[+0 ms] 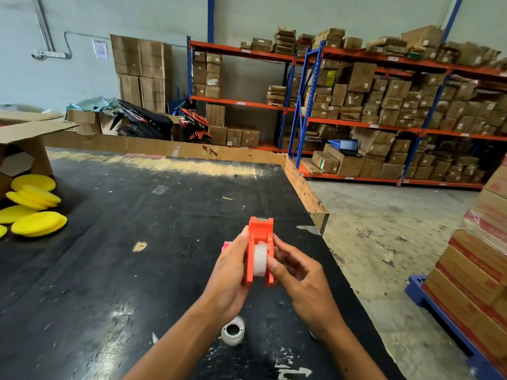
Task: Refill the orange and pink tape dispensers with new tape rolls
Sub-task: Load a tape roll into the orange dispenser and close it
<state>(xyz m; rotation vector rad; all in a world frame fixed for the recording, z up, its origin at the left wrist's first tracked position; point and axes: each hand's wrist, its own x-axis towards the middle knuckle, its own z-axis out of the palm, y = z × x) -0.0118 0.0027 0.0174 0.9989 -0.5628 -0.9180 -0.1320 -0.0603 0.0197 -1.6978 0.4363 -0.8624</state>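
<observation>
left hand point(233, 272) grips the orange dispenser point(260, 242) to steady it above the desk point(137, 256), while right hand point(296, 272) pinches the tape roll point(259, 260), probably seating it.

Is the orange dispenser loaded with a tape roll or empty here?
Loaded. A white tape roll sits between the side walls of the orange dispenser, held by the left hand and right hand.

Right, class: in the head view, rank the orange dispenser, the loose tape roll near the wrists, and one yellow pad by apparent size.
1. Yellow pad, though it lies farther off, so unsure.
2. Orange dispenser, held in both hands.
3. Loose tape roll, lying on the table.
</observation>
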